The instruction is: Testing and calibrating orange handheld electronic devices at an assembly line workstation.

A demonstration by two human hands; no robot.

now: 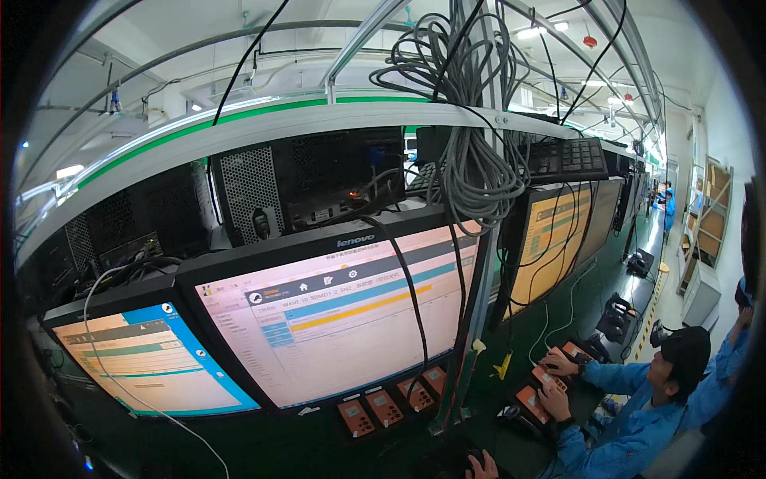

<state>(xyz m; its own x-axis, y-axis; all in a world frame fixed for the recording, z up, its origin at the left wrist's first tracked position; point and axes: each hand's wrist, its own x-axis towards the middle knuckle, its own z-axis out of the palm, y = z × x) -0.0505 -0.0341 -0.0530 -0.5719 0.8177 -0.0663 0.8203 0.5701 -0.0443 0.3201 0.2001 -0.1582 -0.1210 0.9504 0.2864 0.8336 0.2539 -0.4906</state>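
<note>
One hand [481, 463] of mine peeks in at the bottom edge on a dark object [447, 461]; which hand and what grip, I cannot tell. Just beyond, orange devices [384, 407] sit in a row under the big monitor [335, 315]. Right, a co-worker [638, 407] in blue presses orange units [550, 379]. Above: computer towers [307, 180], hanging grey cable bundle [471, 160].

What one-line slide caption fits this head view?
Test bench with monitors and orange devices; a hand rests at the lower edge beside a co-worker.
</note>
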